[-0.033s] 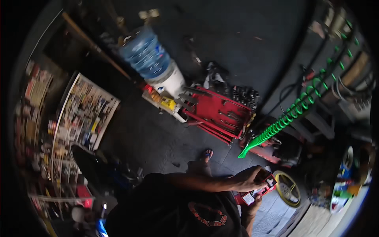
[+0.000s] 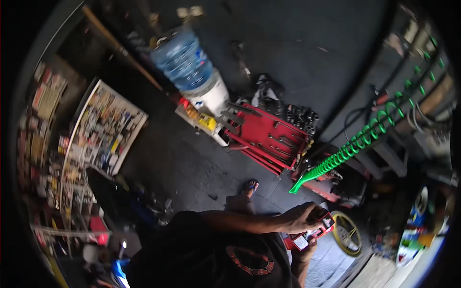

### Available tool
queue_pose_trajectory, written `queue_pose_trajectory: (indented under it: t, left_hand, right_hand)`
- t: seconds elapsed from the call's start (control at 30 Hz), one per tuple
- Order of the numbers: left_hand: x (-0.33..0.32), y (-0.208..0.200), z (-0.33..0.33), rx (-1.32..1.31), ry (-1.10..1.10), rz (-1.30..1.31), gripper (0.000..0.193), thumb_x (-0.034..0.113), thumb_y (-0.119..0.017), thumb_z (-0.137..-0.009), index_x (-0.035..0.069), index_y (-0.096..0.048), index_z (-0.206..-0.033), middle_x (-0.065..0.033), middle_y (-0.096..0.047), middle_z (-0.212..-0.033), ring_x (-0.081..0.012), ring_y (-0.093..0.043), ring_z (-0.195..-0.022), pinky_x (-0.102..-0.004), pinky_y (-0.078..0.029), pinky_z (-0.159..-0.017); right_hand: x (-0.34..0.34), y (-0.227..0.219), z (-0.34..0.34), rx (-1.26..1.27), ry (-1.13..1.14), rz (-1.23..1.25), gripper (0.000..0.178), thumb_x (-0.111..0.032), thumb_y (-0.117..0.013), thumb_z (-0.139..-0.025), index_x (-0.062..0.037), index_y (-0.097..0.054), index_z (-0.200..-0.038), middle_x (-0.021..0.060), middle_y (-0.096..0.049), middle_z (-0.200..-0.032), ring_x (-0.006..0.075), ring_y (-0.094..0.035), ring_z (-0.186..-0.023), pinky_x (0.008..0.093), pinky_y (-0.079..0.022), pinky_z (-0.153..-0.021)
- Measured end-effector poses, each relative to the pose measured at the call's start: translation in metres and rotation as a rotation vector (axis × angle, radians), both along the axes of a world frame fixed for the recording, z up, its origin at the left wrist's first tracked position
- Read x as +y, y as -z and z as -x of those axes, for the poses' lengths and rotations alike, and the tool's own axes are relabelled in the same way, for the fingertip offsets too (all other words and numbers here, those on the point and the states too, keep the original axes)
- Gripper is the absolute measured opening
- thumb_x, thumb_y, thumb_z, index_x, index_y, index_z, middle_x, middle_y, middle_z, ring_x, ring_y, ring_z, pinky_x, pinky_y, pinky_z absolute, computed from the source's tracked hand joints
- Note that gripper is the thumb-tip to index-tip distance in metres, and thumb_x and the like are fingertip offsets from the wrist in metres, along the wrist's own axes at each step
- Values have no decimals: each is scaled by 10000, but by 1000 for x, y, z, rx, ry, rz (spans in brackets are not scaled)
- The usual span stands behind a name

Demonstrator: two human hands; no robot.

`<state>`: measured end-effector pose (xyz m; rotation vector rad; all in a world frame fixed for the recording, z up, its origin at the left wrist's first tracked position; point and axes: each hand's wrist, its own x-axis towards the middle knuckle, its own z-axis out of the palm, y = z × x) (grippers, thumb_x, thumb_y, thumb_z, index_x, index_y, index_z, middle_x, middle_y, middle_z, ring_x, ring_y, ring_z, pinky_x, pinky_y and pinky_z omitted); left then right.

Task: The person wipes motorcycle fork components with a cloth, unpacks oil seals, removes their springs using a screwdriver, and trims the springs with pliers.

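In front of my dark shirt, both hands meet around a small red box [image 2: 300, 242] with a white label. My left hand [image 2: 303, 219] reaches in from the left, its fingers bent over the upper end, where a red-and-black printed part shows. From below, my right hand [image 2: 308, 248] grips the box with its thumb up against the side. Whether this is one opened box or two packs held together, I cannot tell. Whatever lies between the fingers is hidden.
A red tool tray [image 2: 269, 132] with wrenches stands ahead, beside a water dispenser [image 2: 211, 93] with a blue bottle. A green coiled hose [image 2: 345, 156] hangs at right above a yellow wheel rim [image 2: 346, 234]. At left stands a display case [image 2: 108, 129] full of small goods.
The whole view has shifted slightly. Both hands keep their grip on the red box, with no clear movement of it.
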<state>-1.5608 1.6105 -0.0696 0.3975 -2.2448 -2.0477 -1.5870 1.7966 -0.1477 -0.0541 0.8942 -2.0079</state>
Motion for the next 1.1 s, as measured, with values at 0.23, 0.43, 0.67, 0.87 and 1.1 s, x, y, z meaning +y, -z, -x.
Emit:
queue_pose_trajectory:
  t: [0.23, 0.43, 0.67, 0.87, 1.1]
  left_hand:
    - [-60, -22, -71, 166, -518, 71, 310, 267, -696, -921, -4, -554, -973, -110, -575, -939, -209, -586, -802, -322, -481, -750]
    - [-142, -167, -172, 1368, -54, -438, 406, 394, -577, -963, 102, -487, -696, -21, -463, -619, -197, -457, -541, -427, -435, -662]
    - [-252, -210, -271, 1549, -214, -368, 606, 389, -339, -1082, 179, -322, -514, 1, -339, -503, -162, -407, -432, -383, -517, -630]
    - [-385, -191, -363, 1394, -87, -430, 462, 407, -432, -1022, 139, -402, -647, -19, -418, -605, -193, -442, -480, -376, -500, -651]
    - [-453, -3, -417, -63, -438, -447, 833, 300, -833, -777, 27, -371, -1414, -109, -575, -1264, -253, -564, -1195, -380, -463, -1004]
  right_hand:
    - [-72, -25, 27, -23, -265, -82, 922, -404, -851, -714, -27, -415, -1433, 90, -603, -1209, 233, -637, -1063, 390, -552, -892]
    - [-137, -27, 4, 0, -354, -142, 961, -366, -866, -719, 34, -387, -1450, 83, -611, -1188, 213, -643, -1046, 371, -547, -915]
    - [-252, -22, -108, 15, -425, -150, 995, -351, -884, -693, 46, -377, -1451, 81, -638, -1113, 187, -662, -968, 335, -560, -853]
    - [-371, -19, -234, -26, -313, -189, 1068, -399, -886, -678, 26, -338, -1490, 50, -588, -1154, 183, -608, -1033, 352, -519, -888]
    - [-500, -66, -294, 288, -658, -277, 710, -253, -870, -676, 0, -563, -1264, 71, -662, -1093, 192, -635, -1030, 349, -511, -916]
